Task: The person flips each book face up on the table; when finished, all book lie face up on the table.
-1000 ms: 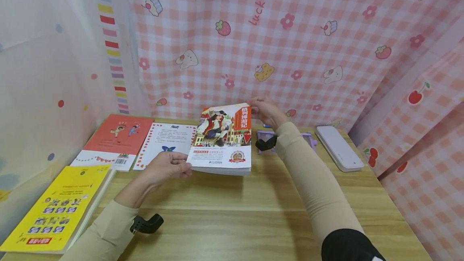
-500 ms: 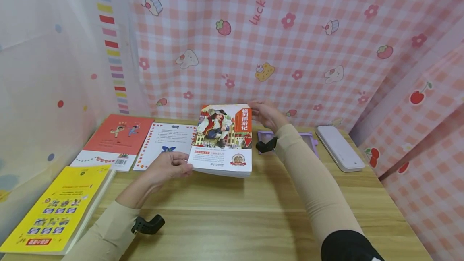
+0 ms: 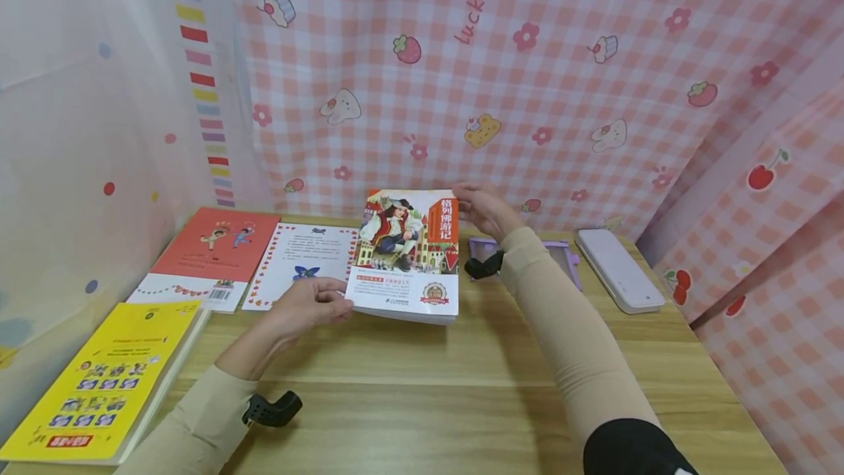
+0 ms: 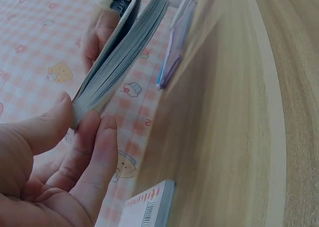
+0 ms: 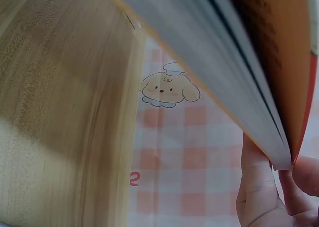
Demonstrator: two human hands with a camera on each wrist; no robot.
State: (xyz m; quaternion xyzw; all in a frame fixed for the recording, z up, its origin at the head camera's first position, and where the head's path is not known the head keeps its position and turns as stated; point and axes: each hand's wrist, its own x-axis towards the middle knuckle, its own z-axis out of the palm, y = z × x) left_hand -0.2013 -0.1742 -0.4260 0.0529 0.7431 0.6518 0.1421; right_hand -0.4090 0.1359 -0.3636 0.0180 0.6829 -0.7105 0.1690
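A paperback book, with a seated figure in a hat and orange title panel on its cover, is held raised over the table between both hands. At its near left corner, my left hand pinches it; the left wrist view has the thumb on top and the fingers beneath the page block. My right hand grips the far right corner. In the right wrist view the book's cover stands slightly apart from the pages, with fingers under the corner.
On the wooden table lie a red book, a white book with a butterfly and a yellow book, all at the left. Behind the right forearm are a purple-framed case and a white box. A checked curtain hangs behind.
The held book has tilted its cover further toward the head camera, and its near edge sits slightly lower. Both hands keep their corners and have barely moved.
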